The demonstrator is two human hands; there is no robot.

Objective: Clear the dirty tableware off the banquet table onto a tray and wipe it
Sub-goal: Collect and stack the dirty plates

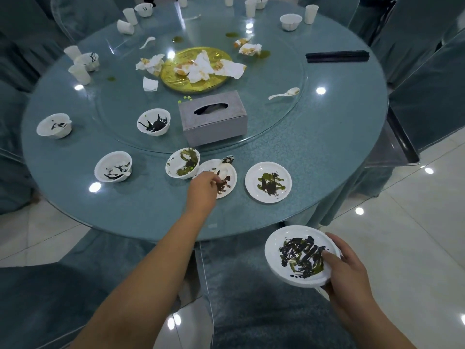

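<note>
Head view: clearing looks barely begun; the right hand (348,270) is clamped on one smeared plate (300,256), thumb on its face, held off the counter (251,217) at about 5 o'clock; the left hand (203,186) reaches to a second plate (221,177) near 6 o'clock, fingers pinched on something at its edge, though whether a spoon handle or the rim I cannot tell.

Left on the counter, judging by what lies there: a third plate (268,182) just right of the second; a green-streaked bowl (183,166) touching it on the left; more bowls at 7 o'clock (113,170), 8 o'clock (54,125) and on the glass turntable (153,122); cups and bowls at 10 (83,64), 11 and 1 o'clock; a spoon (284,93) at 3 o'clock; black chopsticks (337,56) at 2 o'clock; crumpled napkins (208,68) over a gold platter (173,76) in the centre; a grey tissue box (212,118) before it; green spills here and there; so wiping is far off.

A dark tray (397,142) seems to sit beyond the counter edge at 3 o'clock, apparently bare.

No brand, label or writing can be read anywhere; the box is plain.
</note>
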